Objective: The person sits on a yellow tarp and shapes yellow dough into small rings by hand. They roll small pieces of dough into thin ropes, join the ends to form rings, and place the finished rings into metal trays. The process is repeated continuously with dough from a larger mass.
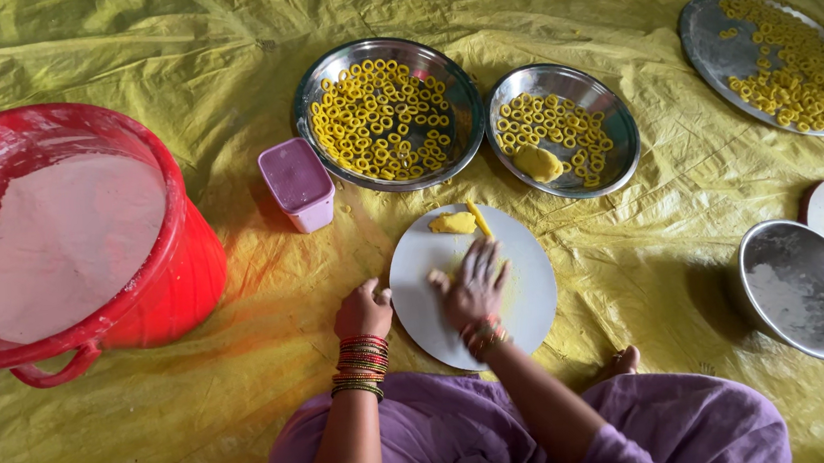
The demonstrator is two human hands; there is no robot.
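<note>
The right hand (473, 283) lay flat on the round white board (535, 300), fingers spread and pressing down. A thin yellow dough stick (479, 218) sat just above the fingertips, pointing up the frame. The left hand (362, 311) was curled at the board's left edge.

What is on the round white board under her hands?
On the white board lie a lump of yellow dough and a thin dough roll. The right hand lies flat on it; whatever is beneath the palm is hidden.
</note>
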